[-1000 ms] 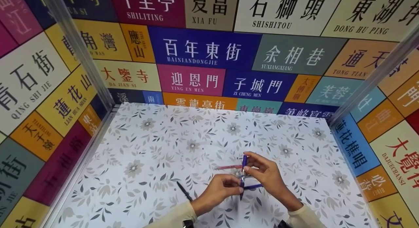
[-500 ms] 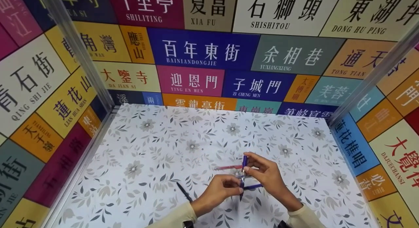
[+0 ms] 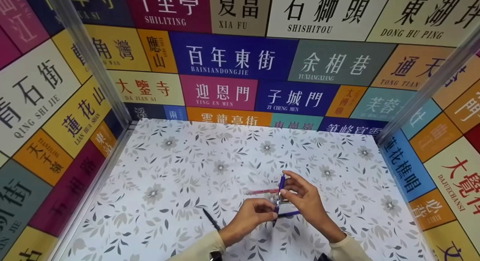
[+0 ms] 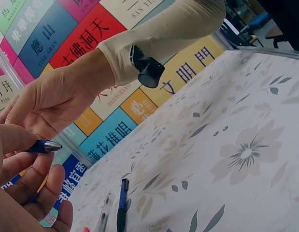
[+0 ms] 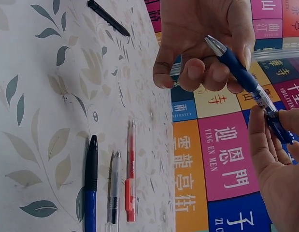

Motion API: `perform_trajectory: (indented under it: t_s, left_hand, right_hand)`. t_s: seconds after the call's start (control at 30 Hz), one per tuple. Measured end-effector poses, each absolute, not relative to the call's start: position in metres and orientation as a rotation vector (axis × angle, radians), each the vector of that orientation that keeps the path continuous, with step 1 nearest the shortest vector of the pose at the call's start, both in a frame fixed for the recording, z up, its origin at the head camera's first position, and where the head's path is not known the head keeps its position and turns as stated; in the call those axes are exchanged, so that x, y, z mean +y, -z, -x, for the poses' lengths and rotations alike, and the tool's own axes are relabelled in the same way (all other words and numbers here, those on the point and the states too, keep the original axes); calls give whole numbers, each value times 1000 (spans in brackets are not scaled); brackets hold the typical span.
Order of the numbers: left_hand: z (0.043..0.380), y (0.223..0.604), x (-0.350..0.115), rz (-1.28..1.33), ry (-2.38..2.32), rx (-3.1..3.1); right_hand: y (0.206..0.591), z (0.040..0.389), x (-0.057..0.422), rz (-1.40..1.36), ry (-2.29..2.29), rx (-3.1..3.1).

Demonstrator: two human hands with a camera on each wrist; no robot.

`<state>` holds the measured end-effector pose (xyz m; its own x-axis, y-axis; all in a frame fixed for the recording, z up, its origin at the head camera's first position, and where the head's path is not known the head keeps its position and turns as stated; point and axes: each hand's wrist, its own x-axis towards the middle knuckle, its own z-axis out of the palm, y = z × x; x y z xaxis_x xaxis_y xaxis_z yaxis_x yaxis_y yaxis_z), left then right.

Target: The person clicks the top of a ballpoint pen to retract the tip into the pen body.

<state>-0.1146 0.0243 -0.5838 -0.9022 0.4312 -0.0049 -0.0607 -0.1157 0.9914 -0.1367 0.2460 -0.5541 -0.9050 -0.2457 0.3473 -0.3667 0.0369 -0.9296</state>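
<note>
Both hands hold a blue retractable pen (image 5: 238, 70) with a silver conical tip and a clear printed middle. My left hand (image 3: 253, 218) pinches its grip section between thumb and fingers, close to the tip. At the clicker end, my right hand (image 3: 305, 195) pinches the pen between thumb and forefinger. In the head view the pen stands steeply, tip down and top leaning a little right. The right wrist view shows the left hand's other fingers loosely curled below the pen. In the left wrist view the right hand (image 4: 57, 96) lies behind the left one, with only the pen's tip end showing.
Beside the hands on the floral tabletop (image 3: 180, 171) lie a red pen (image 5: 131, 174), a clear pen (image 5: 115, 188) and a blue pen with a black end (image 5: 91, 179), side by side. A black pen (image 3: 210, 218) lies by the left wrist. Printed panels (image 3: 232, 58) enclose the table.
In the last half second the held pen has tilted slightly, its top moving right and up and its tip a little left. The right hand has risen slightly; the pens on the table stay put.
</note>
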Motion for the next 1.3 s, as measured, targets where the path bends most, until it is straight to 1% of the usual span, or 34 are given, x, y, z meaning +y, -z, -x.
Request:
perform_trajectory:
  t_s: [0.47,0.8,1.3]
  left_hand:
    - [122,590,14,-453,-2066,1955]
    - [125,592,8,-421,-2027,2066]
    - [141,604,-6,-530,-1887,2352]
  right_hand:
    - [561,141,247,-624,-2034,-2089]
    - [567,142,250,-566,-1989,-2079]
    - [575,140,258,-510,-1899,-2136]
